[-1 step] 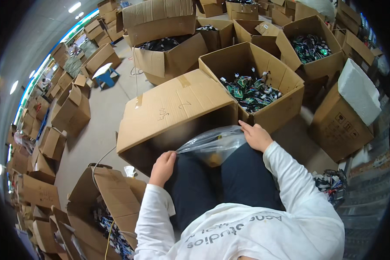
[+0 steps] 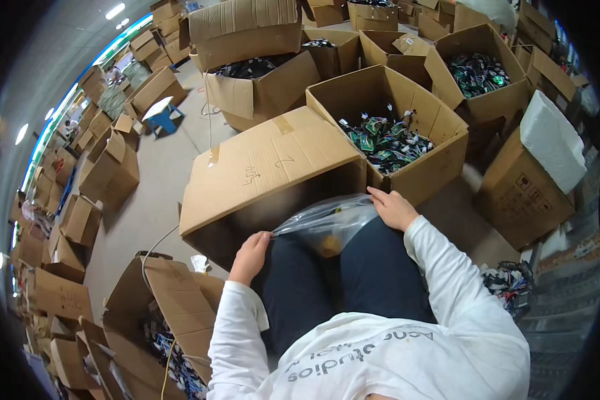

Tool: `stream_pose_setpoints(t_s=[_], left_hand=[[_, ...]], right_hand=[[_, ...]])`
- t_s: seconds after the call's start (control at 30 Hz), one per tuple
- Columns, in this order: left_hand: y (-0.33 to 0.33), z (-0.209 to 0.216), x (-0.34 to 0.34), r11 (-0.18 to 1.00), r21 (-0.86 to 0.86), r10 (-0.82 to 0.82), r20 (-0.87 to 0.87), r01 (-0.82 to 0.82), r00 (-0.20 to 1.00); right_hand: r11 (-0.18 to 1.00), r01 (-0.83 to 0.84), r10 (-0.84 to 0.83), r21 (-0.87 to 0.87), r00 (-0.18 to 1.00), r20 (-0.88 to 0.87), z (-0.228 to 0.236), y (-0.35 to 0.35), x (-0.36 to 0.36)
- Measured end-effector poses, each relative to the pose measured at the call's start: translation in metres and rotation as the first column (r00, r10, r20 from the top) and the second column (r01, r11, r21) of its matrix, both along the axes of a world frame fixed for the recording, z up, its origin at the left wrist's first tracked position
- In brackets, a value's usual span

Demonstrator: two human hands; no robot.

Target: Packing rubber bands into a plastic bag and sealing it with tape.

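Clear plastic bag (image 2: 313, 219): stretched between the two hands, above the lap and in front of the tipped box's dark mouth; its film is creased and see-through, and a yellowish patch (image 2: 330, 247) shows through it, too blurred to identify.
Left hand (image 2: 250, 257): pinching the left end of the film near the fingertips, a narrow grip, beside the left knee.
Right hand (image 2: 395, 210): holding the right end of the film between thumb and fingers, also narrow, over the right knee and a little farther forward than the left.
Dark trousers (image 2: 307, 273): both thighs lie beneath the hands, with the lower edge of the film across the knees.
Tipped box (image 2: 273, 150): cardboard, just ahead of the knees, its mouth turned toward the person, tape strips on its upper face.
Box of boards (image 2: 427, 177): beside the tipped box, on its right, holding a heap of green circuit boards (image 2: 383, 143) with wires.
Foam slab (image 2: 552, 143): white, leaning on a tall carton (image 2: 523, 193) at the right.
Wire bundle (image 2: 510, 283): dark and mixed colours, near the right sleeve.
Cable box (image 2: 180, 300): at the lower left, flaps raised, with cables inside.
Stool (image 2: 163, 117): blue with a pale top, farther off on the floor.
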State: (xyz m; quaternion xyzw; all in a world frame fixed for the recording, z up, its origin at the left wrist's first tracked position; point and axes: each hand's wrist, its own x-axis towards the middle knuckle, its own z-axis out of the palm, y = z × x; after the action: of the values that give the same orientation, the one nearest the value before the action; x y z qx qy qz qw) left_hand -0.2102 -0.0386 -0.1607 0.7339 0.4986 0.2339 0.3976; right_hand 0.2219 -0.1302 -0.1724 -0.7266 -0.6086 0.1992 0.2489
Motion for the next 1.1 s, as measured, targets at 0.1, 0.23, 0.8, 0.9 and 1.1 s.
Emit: stream_pose_setpoints(t_s=[0.1, 0.23, 0.8, 0.9, 1.1], left_hand=[[0.024, 0.002, 0.021, 0.959, -0.25, -0.075, 0.228, 0.133, 0.971], [0.038, -0.02, 0.002, 0.887, -0.455, 0.091, 0.333, 0.075, 0.938], [0.014, 0.026, 0.028, 0.847, 0.532, 0.342, -0.512, -0.022, 0.788], [0.027, 0.009, 0.025, 0.959, 0.256, 0.241, -0.514, -0.12, 0.823], [0.082, -0.103, -0.022, 0.999, 0.04, 0.016, -0.634, 0.013, 0.773]], right_hand=[[0.996, -0.036, 0.032, -0.083, 0.998, -0.045, -0.048, 0.015, 0.038], [0.945, 0.1, -0.091, -0.31, 0.995, 0.044, 0.004, 0.015, 0.005], [0.951, -0.225, -0.023, 0.212, 0.632, 0.774, -0.018, 0.042, 0.014], [0.924, -0.27, -0.046, 0.27, 0.624, 0.78, -0.044, 0.044, 0.02], [0.92, -0.379, 0.117, 0.1, 0.508, 0.853, -0.122, 0.026, 0.032]])
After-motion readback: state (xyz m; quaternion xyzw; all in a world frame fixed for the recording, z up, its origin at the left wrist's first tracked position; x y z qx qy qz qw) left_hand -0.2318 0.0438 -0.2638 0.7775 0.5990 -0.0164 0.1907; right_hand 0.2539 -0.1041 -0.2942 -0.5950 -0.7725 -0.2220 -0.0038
